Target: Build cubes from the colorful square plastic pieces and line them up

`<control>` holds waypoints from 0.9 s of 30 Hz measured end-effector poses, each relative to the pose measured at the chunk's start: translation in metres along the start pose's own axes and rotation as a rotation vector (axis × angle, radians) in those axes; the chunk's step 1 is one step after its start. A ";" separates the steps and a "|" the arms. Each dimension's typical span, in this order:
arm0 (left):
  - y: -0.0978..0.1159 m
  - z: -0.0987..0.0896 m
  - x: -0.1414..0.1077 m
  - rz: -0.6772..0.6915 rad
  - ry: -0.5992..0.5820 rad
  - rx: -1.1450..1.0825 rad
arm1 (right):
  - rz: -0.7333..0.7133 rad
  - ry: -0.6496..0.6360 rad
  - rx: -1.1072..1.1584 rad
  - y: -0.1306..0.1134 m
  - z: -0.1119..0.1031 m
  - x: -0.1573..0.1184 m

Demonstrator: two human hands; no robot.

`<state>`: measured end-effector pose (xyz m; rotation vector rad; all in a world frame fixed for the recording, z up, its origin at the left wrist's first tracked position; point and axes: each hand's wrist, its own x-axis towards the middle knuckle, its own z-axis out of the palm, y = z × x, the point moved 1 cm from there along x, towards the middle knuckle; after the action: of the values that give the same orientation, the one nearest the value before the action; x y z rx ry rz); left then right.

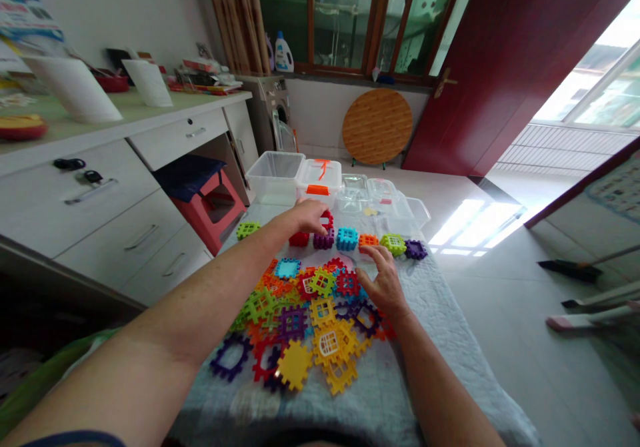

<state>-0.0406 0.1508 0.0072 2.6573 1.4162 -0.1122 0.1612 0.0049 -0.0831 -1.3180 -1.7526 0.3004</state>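
Note:
My left hand [310, 216] reaches forward with its fingers closed around a red building piece [327, 220], just above a purple block cube [323, 239]. Part of that red piece is hidden by the fingers. Below the wrist sits a red block [299, 239]. My right hand [383, 277] has thumb and fingers apart, with fingertips close to an orange block [369, 241]; whether they touch it I cannot tell. A light blue cube [347, 239] stands between the hands. Nearer me lies a heap of interlocking plastic squares, including a yellow panel [293, 365] and a purple lattice [293, 323].
Green blocks [394, 244] and a dark purple block [416, 249] end the row on the right. Behind stand an uncovered clear bin [277, 173], a lidded box with orange latches [320, 175] and clear containers [354, 190]. A pink stool [215, 200] stands left of the table.

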 end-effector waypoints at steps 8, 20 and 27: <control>-0.059 -0.008 -0.013 -0.032 -0.108 -0.117 | -0.010 0.019 -0.006 -0.001 0.000 -0.001; -0.051 0.000 -0.028 -0.058 -0.195 -0.088 | 0.005 0.006 -0.019 0.001 0.001 -0.001; -0.051 0.006 -0.026 -0.039 -0.166 -0.086 | -0.004 0.004 -0.018 0.000 0.001 -0.001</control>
<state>-0.0970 0.1568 0.0004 2.4883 1.3880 -0.2630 0.1608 0.0046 -0.0842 -1.3264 -1.7585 0.2803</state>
